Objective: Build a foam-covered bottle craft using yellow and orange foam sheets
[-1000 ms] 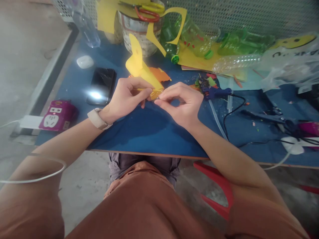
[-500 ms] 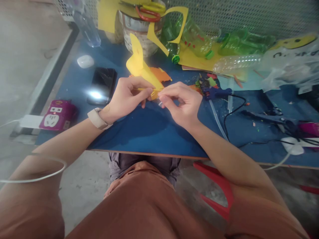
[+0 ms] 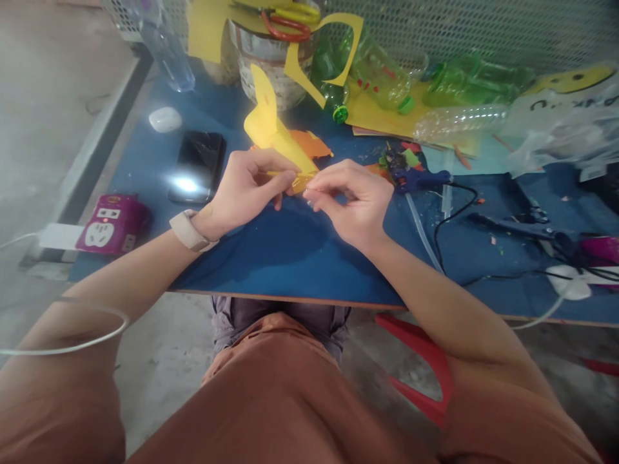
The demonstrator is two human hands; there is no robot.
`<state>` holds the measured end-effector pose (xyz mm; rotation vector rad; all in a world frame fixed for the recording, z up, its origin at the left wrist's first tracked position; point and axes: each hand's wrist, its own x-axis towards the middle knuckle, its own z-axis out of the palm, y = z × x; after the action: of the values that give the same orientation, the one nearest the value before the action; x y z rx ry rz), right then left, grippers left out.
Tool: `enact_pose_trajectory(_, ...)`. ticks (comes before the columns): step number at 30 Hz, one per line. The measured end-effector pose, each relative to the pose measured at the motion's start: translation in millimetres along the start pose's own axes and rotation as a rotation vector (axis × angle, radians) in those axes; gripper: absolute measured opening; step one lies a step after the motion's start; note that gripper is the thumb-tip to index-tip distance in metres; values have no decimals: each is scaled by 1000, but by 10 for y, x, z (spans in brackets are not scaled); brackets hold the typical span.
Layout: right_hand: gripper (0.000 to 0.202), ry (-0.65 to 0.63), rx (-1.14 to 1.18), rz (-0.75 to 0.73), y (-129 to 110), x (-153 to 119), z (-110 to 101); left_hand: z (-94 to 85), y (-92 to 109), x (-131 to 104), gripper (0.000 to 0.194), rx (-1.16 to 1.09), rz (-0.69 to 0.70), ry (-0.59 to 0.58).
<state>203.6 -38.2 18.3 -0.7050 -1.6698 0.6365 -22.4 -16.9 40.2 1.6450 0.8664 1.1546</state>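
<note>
A yellow paper piece (image 3: 285,145) with a rounded, ear-like end rises behind my hands at the table's middle. My left hand (image 3: 258,187) pinches its lower edge, where a narrow orange-yellow strip shows between thumb and fingers. Close to its right, my right hand (image 3: 351,200) has thumb and fingertips pressed together at the other end of that edge. Something small and pale shows at the right fingertips, too small to name. Orange paper (image 3: 312,144) lies just behind the yellow piece.
Left are a phone (image 3: 198,164), a white case (image 3: 165,120) and a purple socket block (image 3: 109,225). Behind stand a pot (image 3: 275,74) with scissors (image 3: 287,27) on top and green bottles (image 3: 478,80). A blue glue gun (image 3: 420,179) and black cables lie right.
The thumb and fingertips of my right hand have shifted slightly left along the paper's edge. My left hand and the yellow paper have hardly moved.
</note>
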Motion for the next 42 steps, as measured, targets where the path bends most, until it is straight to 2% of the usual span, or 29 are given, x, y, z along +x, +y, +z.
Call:
enact_pose_trajectory(8,47,3,-11,2,3,19,3,7,18,-1,28,-23,-6,-15)
enact_pose_trajectory(16,66,0,-40,22,-46,34,-18,1,0,-9,20,-15,-21,0)
enact_pose_trajectory(22,57,12,15,26,21,19,1,3,4,-7,16,-13,9,-14)
enact_pose_trajectory(27,57,17,60,36,81,2,46,1,9,-4,16,-6,10,-7)
enact_pose_trajectory(35,57,12,40,32,78,-3,3,-4,-8,-2,20,-6,-11,10)
enact_pose_trajectory(42,48,1,53,10,50,14,6,-3,1,-7,20,-15,-11,-6)
